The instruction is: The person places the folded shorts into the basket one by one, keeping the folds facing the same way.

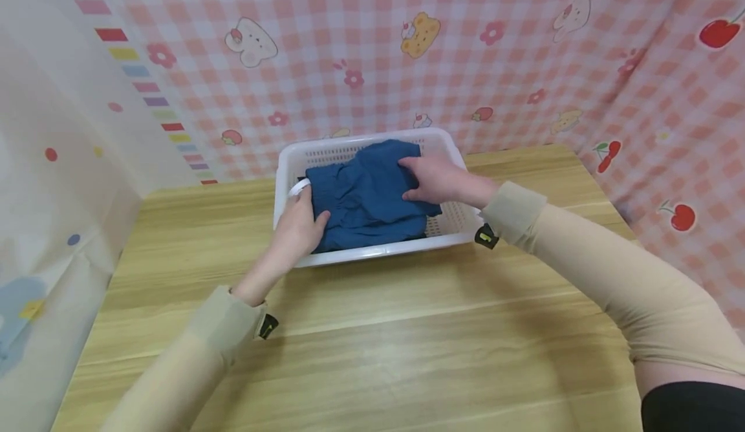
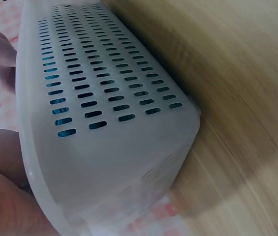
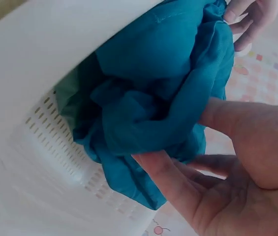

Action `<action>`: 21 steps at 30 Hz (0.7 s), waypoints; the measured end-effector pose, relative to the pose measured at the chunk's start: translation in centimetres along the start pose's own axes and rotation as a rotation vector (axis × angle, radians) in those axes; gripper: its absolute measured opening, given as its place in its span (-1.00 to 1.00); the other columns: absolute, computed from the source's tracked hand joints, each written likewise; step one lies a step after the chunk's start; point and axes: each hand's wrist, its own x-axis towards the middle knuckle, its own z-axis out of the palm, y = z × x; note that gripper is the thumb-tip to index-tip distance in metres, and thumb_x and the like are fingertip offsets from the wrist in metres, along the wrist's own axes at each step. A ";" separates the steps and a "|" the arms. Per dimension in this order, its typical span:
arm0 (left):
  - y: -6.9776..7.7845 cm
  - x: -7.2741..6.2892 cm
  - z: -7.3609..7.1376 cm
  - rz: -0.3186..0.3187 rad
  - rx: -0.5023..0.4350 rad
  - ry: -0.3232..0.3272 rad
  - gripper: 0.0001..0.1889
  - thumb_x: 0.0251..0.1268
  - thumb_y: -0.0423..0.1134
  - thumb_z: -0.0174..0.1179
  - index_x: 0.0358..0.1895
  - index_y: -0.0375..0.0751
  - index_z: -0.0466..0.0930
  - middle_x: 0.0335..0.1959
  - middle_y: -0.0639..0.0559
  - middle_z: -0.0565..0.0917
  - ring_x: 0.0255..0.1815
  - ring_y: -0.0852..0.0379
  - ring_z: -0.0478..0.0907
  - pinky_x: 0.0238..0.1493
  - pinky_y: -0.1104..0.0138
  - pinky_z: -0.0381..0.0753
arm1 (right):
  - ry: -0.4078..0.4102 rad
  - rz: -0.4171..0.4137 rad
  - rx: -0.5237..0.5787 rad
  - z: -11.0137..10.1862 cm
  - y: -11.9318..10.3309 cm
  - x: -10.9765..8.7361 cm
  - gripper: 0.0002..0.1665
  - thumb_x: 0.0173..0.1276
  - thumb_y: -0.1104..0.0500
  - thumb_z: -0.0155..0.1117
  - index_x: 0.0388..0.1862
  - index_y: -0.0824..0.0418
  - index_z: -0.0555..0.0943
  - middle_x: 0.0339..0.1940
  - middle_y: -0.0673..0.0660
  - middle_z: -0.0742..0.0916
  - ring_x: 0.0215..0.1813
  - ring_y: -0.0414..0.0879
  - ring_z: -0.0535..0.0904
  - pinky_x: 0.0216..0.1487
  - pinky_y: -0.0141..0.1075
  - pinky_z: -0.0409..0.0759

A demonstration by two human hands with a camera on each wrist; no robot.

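Observation:
A folded blue garment [image 1: 372, 189] with a gathered edge lies inside a white plastic basket [image 1: 378, 251]. My left hand [image 1: 297, 228] grips the garment's left end, its thumb over the cloth; the left wrist view hides its fingertips behind the basket's wall. At the right end, my right hand [image 1: 439, 180] pinches a fold. The right wrist view shows that thumb above the cloth [image 3: 148, 113] and a finger below it. A white curved piece [image 1: 299, 187] shows by the left fingers; its kind is unclear. Darker green cloth [image 3: 69, 96] lies beneath the blue one.
The basket stands on a wood-grain table [image 1: 384, 341], close to the back edge. A pink checked curtain [image 1: 361, 44] hangs right behind it, with more printed sheets at left and right. Slots pierce the basket's walls and floor.

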 end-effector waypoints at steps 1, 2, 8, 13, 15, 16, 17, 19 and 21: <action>0.0 0.1 0.1 0.003 0.021 -0.003 -0.29 0.66 -0.21 0.03 0.61 -0.59 0.01 0.58 -0.59 0.25 0.64 -0.41 0.24 0.65 -0.12 0.32 | -0.024 -0.001 -0.013 0.1 0.0 0.1 -0.12 0.51 0.05 0.38 0.61 0.44 0.27 0.55 0.44 0.51 0.58 0.28 0.46 0.64 0.10 0.40; 0.0 0.1 0.2 0.004 0.033 -0.010 -0.29 0.67 -0.21 0.03 0.61 -0.59 0.01 0.58 -0.59 0.24 0.64 -0.40 0.25 0.66 -0.11 0.32 | -0.045 -0.006 -0.024 0.2 0.1 0.2 -0.12 0.51 0.05 0.38 0.61 0.44 0.27 0.55 0.45 0.51 0.58 0.28 0.46 0.64 0.09 0.40; 0.0 0.8 0.3 0.001 0.105 -0.095 -0.31 0.70 -0.20 -0.01 0.60 -0.63 0.02 0.57 -0.62 0.24 0.63 -0.41 0.27 0.62 -0.10 0.38 | -0.137 -0.027 -0.065 0.9 0.5 1.1 -0.17 0.56 0.08 0.32 0.60 0.48 0.26 0.56 0.47 0.48 0.59 0.30 0.44 0.64 0.11 0.40; 0.0 1.4 0.6 -0.010 0.135 -0.168 -0.33 0.72 -0.20 -0.06 0.58 -0.67 0.01 0.56 -0.64 0.23 0.61 -0.42 0.30 0.57 -0.11 0.45 | -0.198 -0.041 -0.097 1.4 0.7 1.9 -0.20 0.56 0.10 0.29 0.58 0.51 0.27 0.54 0.49 0.49 0.58 0.30 0.45 0.63 0.10 0.41; 0.0 1.6 0.7 -0.010 0.137 -0.178 -0.33 0.72 -0.21 -0.07 0.58 -0.68 0.01 0.57 -0.64 0.22 0.60 -0.42 0.30 0.56 -0.11 0.46 | -0.216 -0.052 -0.106 1.5 0.7 2.2 -0.22 0.56 0.12 0.29 0.55 0.53 0.30 0.51 0.50 0.52 0.55 0.30 0.49 0.61 0.09 0.45; -0.1 1.7 0.8 -0.011 0.132 -0.181 -0.33 0.72 -0.21 -0.06 0.58 -0.68 0.00 0.58 -0.64 0.20 0.61 -0.42 0.29 0.57 -0.11 0.45 | -0.225 -0.057 -0.113 1.6 0.7 2.4 -0.23 0.55 0.13 0.29 0.54 0.54 0.31 0.48 0.50 0.55 0.52 0.30 0.52 0.58 0.09 0.48; -0.1 1.7 0.9 -0.010 0.135 -0.181 -0.33 0.72 -0.21 -0.07 0.58 -0.68 0.00 0.58 -0.64 0.20 0.61 -0.42 0.30 0.57 -0.11 0.45 | -0.233 -0.062 -0.117 1.6 0.7 2.5 -0.25 0.55 0.14 0.29 0.52 0.55 0.32 0.45 0.51 0.57 0.49 0.30 0.55 0.56 0.08 0.50; -0.2 1.9 1.0 -0.010 0.133 -0.184 -0.32 0.72 -0.21 -0.06 0.59 -0.68 -0.02 0.59 -0.65 0.18 0.62 -0.41 0.27 0.59 -0.10 0.42 | -0.250 -0.071 -0.125 1.6 0.6 2.7 -0.28 0.54 0.15 0.29 0.49 0.55 0.36 0.39 0.50 0.62 0.43 0.28 0.60 0.51 0.07 0.55; -0.3 2.0 1.1 -0.009 0.135 -0.185 -0.32 0.72 -0.21 -0.06 0.59 -0.69 -0.03 0.59 -0.65 0.17 0.64 -0.41 0.25 0.62 -0.09 0.39 | -0.267 -0.081 -0.128 1.6 0.6 2.9 -0.33 0.54 0.16 0.28 0.45 0.55 0.39 0.33 0.49 0.66 0.36 0.26 0.65 0.45 0.06 0.60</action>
